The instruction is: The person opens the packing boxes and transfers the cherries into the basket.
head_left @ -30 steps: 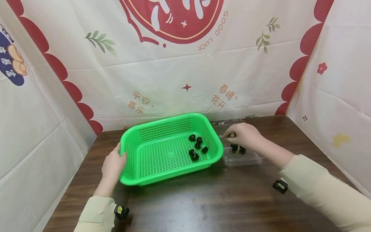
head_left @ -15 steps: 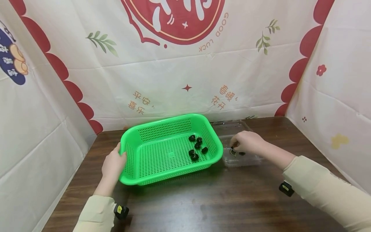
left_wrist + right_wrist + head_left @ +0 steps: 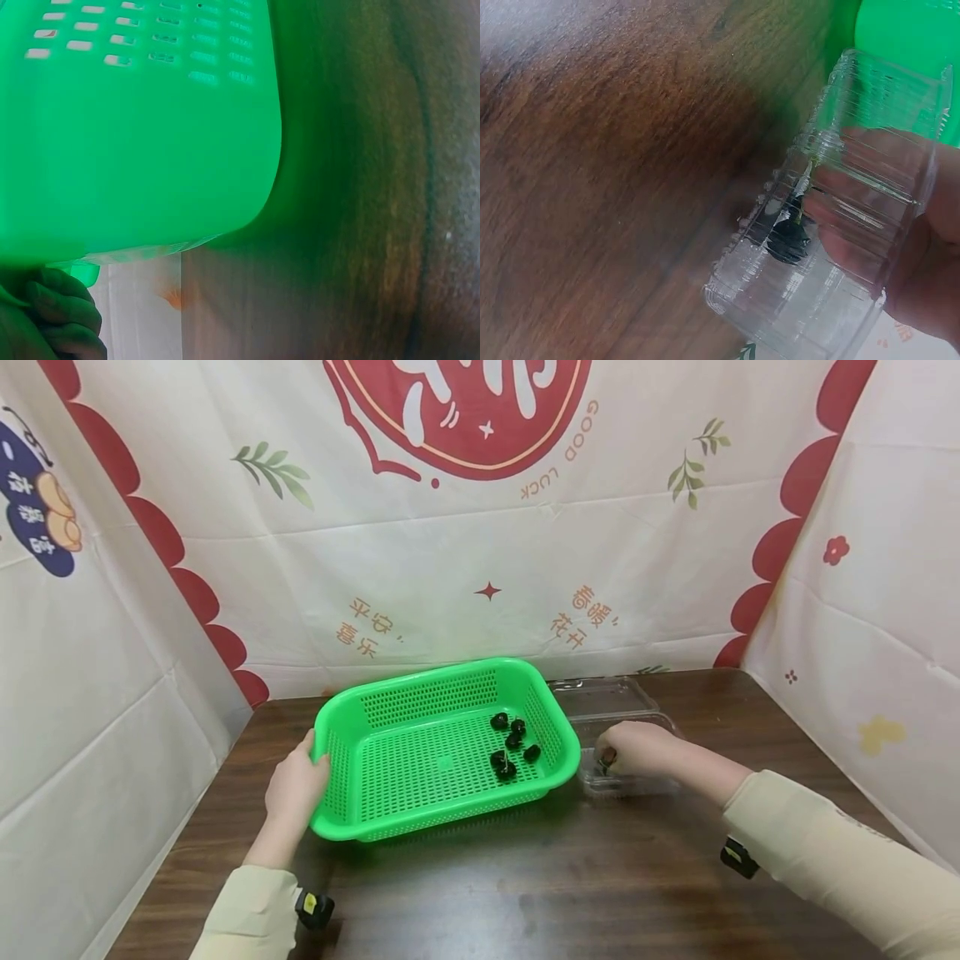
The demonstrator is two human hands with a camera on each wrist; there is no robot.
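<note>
My left hand (image 3: 295,787) grips the left rim of a green plastic basket (image 3: 442,821), fingers outside it. Several dark cherries (image 3: 506,767), some with thin stems, lie at the basket's right end. My right hand (image 3: 639,748) reaches down into a clear plastic box (image 3: 626,789) just right of the basket. Through the box wall, the right wrist view shows a dark cherry (image 3: 787,241) with a green stem right at the curled fingertips (image 3: 832,240), which pinch at it. The back of the hand hides part of the box in the head view.
The clear lid (image 3: 600,697) lies folded back behind the box, near the rear curtain (image 3: 420,543). Curtains also stand at left and right of the brown wooden table (image 3: 480,893). The basket's right rim sits close against the box.
My right hand has moved down and toward the near part of the box, its fingers lowering in among the cherries. My left hand and the basket stay in place.
</note>
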